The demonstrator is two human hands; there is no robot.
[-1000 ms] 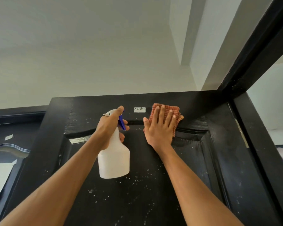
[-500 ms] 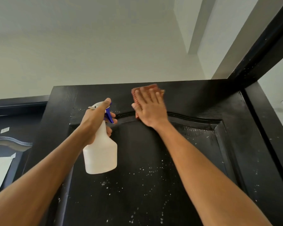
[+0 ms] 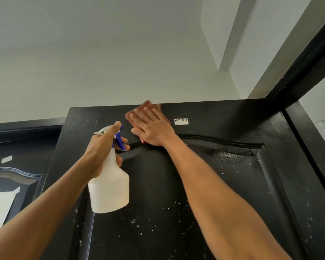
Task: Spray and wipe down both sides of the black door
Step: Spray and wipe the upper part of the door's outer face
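Note:
The black door (image 3: 223, 184) fills the lower view, its panel speckled with white spray drops. My left hand (image 3: 101, 147) grips the neck of a white spray bottle (image 3: 110, 188) with a blue trigger, held in front of the door's upper left. My right hand (image 3: 152, 126) lies flat with straight fingers, pressing a reddish-orange cloth (image 3: 148, 106) against the door's top rail, close to its upper edge. Most of the cloth is hidden under the hand. A small white label (image 3: 181, 121) sits just right of that hand.
The black door frame (image 3: 308, 62) runs up at the right. A second black door (image 3: 17, 166) with a white label and taped paper stands at the left. White wall and ceiling lie above.
My right hand has slid the cloth leftward along the top rail and up toward the door's top edge, uncovering the white label. The left hand has kept the bottle in place.

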